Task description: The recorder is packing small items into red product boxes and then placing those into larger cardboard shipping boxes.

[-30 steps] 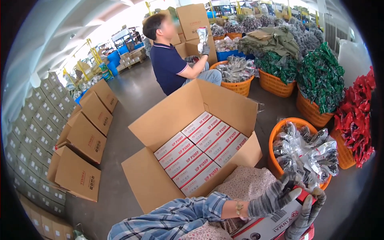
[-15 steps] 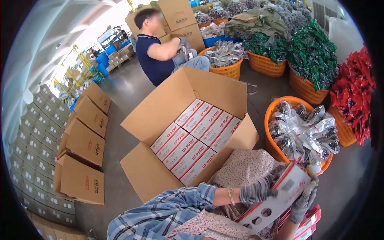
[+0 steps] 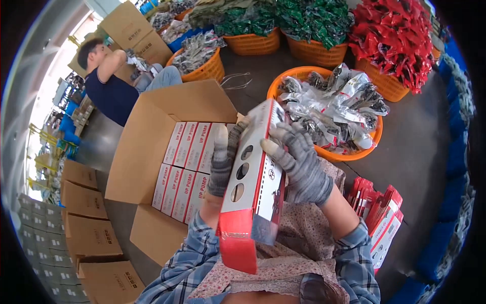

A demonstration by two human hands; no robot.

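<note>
Between my gloved hands is a long white-and-red retail box, tilted with its far end raised. Round cut-outs run along one face. At its near end a red flap hangs open. My left hand grips the left side, thumb up, its other fingers partly behind the box. From the right, my right hand presses its thumb and fingers against the upper edge and side. Both wear grey striped gloves with pale fingertips. Just left of them stands an open brown carton holding rows of similar boxes.
An orange basket of bagged parts stands ahead right, with baskets of green bags and red bags beyond. Flattened red-and-white boxes lie at my right. A co-worker sits far left; brown cartons line the left.
My view has swung right. The box has come from the lower right to in front of me and turned more upright, its open red end now facing me. My hands stay on it.
</note>
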